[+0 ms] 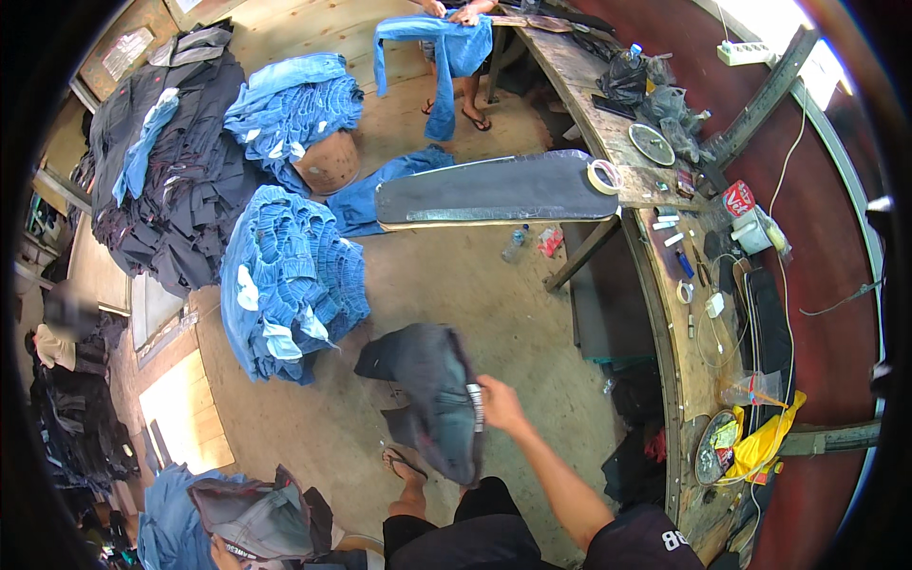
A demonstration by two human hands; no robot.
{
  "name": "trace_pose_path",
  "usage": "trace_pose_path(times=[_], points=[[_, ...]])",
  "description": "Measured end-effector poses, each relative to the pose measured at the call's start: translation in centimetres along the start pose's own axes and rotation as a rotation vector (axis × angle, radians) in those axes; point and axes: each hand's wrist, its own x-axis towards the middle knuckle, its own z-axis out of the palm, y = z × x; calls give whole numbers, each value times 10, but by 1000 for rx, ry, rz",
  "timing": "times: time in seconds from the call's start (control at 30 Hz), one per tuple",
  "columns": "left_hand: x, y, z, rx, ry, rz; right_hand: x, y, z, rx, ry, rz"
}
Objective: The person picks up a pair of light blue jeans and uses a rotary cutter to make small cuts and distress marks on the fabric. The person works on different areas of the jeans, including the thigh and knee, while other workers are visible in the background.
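Note:
My right hand (pixel 498 404) is closed on the waist edge of a pair of dark grey trousers (pixel 427 399). They hang in front of my legs, with a striped label beside my fingers. At the lower left, part of my left hand (pixel 224 554) shows at the edge of another dark grey garment (pixel 261 518). That garment lies over blue denim (pixel 171 518), and it hides my left fingers.
Ahead are bundled stacks of blue jeans (pixel 290 285) and a dark heap of garments (pixel 157 171). A padded narrow board (pixel 494 188) with a tape roll juts from the workbench (pixel 655 275) on the right. Another person's hands (pixel 465 13) handle blue jeans (pixel 446 47) at the far end.

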Motion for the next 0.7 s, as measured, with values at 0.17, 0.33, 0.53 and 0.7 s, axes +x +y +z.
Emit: trace_pose_path(times=[0.17,0.33,0.53,0.7], points=[[-8,0,17,57,-117,-8,-10,157,-105,-482,102,396],[-19,-12,48,30,-73,39,-53,217,-150,-491,304,673],[-48,3,108,255,-217,133,-100,209,-37,-367,109,331],[-82,36,146,247,-188,463,-146,156,54,-190,-325,279]])
